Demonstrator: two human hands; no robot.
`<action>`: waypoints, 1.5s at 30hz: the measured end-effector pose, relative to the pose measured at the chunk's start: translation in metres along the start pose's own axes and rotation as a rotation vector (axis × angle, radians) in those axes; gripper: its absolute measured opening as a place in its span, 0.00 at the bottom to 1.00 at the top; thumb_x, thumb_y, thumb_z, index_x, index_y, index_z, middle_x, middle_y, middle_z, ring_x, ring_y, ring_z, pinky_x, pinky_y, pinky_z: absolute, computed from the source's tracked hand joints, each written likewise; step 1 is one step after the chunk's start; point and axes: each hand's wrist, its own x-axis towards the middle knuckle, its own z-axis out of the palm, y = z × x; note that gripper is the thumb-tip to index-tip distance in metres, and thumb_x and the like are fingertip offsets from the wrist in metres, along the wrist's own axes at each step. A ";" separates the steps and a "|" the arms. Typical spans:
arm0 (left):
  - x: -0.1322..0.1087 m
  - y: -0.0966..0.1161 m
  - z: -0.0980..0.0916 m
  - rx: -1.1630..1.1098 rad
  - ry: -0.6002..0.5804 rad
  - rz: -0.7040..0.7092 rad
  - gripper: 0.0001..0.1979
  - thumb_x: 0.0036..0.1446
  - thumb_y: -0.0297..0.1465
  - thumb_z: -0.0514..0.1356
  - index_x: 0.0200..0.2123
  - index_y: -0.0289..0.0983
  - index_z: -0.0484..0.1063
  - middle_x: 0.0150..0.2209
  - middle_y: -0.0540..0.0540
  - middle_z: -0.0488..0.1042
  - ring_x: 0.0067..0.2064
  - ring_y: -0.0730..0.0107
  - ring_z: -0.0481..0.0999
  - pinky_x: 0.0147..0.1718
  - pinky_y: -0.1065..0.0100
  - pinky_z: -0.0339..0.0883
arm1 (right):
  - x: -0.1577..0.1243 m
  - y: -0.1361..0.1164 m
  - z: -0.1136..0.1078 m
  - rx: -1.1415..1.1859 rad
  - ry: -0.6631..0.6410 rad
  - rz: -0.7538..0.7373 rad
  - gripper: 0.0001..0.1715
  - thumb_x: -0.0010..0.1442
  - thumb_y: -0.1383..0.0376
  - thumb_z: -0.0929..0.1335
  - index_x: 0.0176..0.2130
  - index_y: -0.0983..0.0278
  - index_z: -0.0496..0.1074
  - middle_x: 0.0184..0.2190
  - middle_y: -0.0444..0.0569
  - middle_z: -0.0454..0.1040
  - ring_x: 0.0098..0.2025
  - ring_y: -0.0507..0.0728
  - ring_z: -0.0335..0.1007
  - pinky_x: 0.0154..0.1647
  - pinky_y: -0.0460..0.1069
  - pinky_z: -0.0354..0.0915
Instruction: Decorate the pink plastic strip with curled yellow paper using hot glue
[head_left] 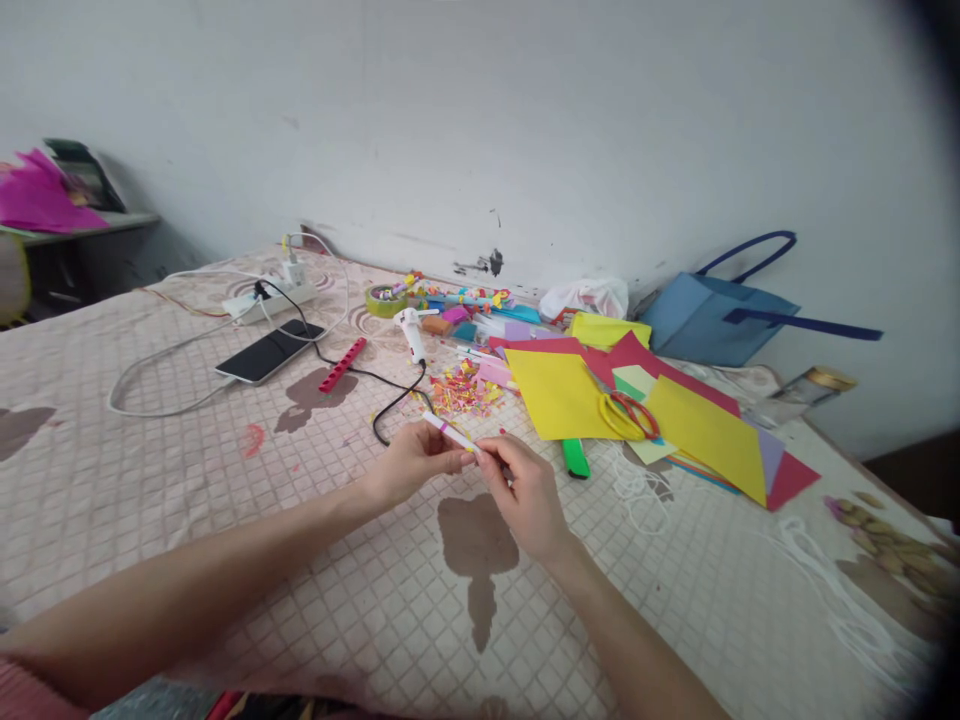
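Over the patterned tablecloth (225, 520), my left hand (409, 465) and my right hand (525, 495) meet at their fingertips. Between them they pinch a thin white stick (450, 432) with pink and yellow marks on it. The stick slants up to the left, and both hands have their fingers closed on it. Just beyond the hands lies a heap of small coloured paper scraps (461, 390). A white glue gun (412, 335) with a black cord rests behind that heap.
Yellow, red and purple paper sheets (675, 420) lie to the right with orange-handled scissors (630, 412) on top. A green tool (576, 458) sits near my right hand. A phone (268, 352), power strip (266, 300), pink strip (343, 364), tape roll (384, 298) and blue bag (712, 315) stand farther back.
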 end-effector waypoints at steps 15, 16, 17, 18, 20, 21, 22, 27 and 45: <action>-0.003 0.002 0.002 -0.067 0.081 0.000 0.11 0.46 0.33 0.65 0.30 0.33 0.70 0.27 0.50 0.70 0.29 0.76 0.67 0.29 0.73 0.61 | 0.001 -0.004 0.001 0.114 -0.022 0.100 0.09 0.59 0.68 0.61 0.37 0.63 0.70 0.31 0.46 0.72 0.31 0.52 0.67 0.30 0.45 0.63; -0.003 0.001 0.001 -0.077 0.074 -0.005 0.11 0.47 0.33 0.65 0.31 0.33 0.70 0.27 0.50 0.70 0.29 0.76 0.67 0.29 0.73 0.61 | 0.001 -0.004 0.001 0.125 -0.025 0.116 0.09 0.59 0.67 0.61 0.37 0.63 0.70 0.30 0.46 0.72 0.30 0.51 0.67 0.29 0.45 0.63; -0.003 0.000 0.001 -0.088 0.066 -0.010 0.10 0.47 0.33 0.65 0.31 0.33 0.70 0.27 0.50 0.71 0.29 0.76 0.67 0.29 0.73 0.61 | 0.001 -0.003 0.001 0.138 -0.030 0.132 0.09 0.59 0.67 0.61 0.37 0.63 0.70 0.29 0.45 0.72 0.30 0.51 0.67 0.28 0.44 0.63; -0.003 -0.001 0.001 -0.101 0.057 -0.015 0.10 0.47 0.32 0.64 0.31 0.32 0.70 0.28 0.50 0.71 0.29 0.76 0.68 0.29 0.73 0.61 | 0.001 -0.003 0.001 0.153 -0.036 0.148 0.09 0.59 0.66 0.61 0.37 0.63 0.70 0.29 0.45 0.72 0.29 0.51 0.67 0.27 0.44 0.62; -0.002 -0.002 0.000 -0.133 0.052 -0.025 0.10 0.47 0.32 0.64 0.31 0.32 0.70 0.28 0.50 0.70 0.30 0.76 0.68 0.29 0.73 0.61 | 0.000 -0.003 0.002 0.189 -0.059 0.178 0.09 0.59 0.65 0.61 0.37 0.63 0.69 0.28 0.45 0.72 0.28 0.51 0.67 0.26 0.44 0.62; -0.002 -0.002 0.000 -0.151 0.055 -0.031 0.10 0.47 0.32 0.64 0.31 0.32 0.70 0.28 0.50 0.70 0.30 0.76 0.68 0.29 0.73 0.61 | 0.000 -0.003 0.002 0.207 -0.070 0.190 0.08 0.60 0.65 0.61 0.37 0.63 0.69 0.28 0.45 0.71 0.28 0.50 0.67 0.25 0.44 0.62; -0.002 -0.002 0.000 -0.167 0.059 -0.037 0.10 0.47 0.32 0.65 0.31 0.32 0.70 0.28 0.50 0.70 0.29 0.76 0.68 0.29 0.73 0.61 | -0.001 -0.002 0.003 0.223 -0.081 0.203 0.08 0.60 0.65 0.61 0.37 0.63 0.68 0.28 0.45 0.71 0.27 0.50 0.66 0.25 0.44 0.62; -0.003 0.000 0.002 -0.179 0.063 -0.060 0.11 0.47 0.33 0.65 0.30 0.32 0.69 0.27 0.50 0.70 0.27 0.78 0.67 0.28 0.73 0.60 | -0.002 0.001 0.007 0.387 -0.106 0.307 0.11 0.60 0.62 0.62 0.43 0.63 0.66 0.27 0.43 0.68 0.24 0.49 0.63 0.21 0.43 0.61; -0.004 -0.002 0.002 -0.042 0.094 -0.001 0.12 0.50 0.35 0.62 0.29 0.33 0.66 0.23 0.53 0.66 0.24 0.79 0.64 0.25 0.74 0.59 | -0.002 -0.003 0.016 0.635 -0.130 0.380 0.19 0.59 0.61 0.63 0.50 0.61 0.66 0.23 0.41 0.62 0.20 0.47 0.57 0.18 0.42 0.58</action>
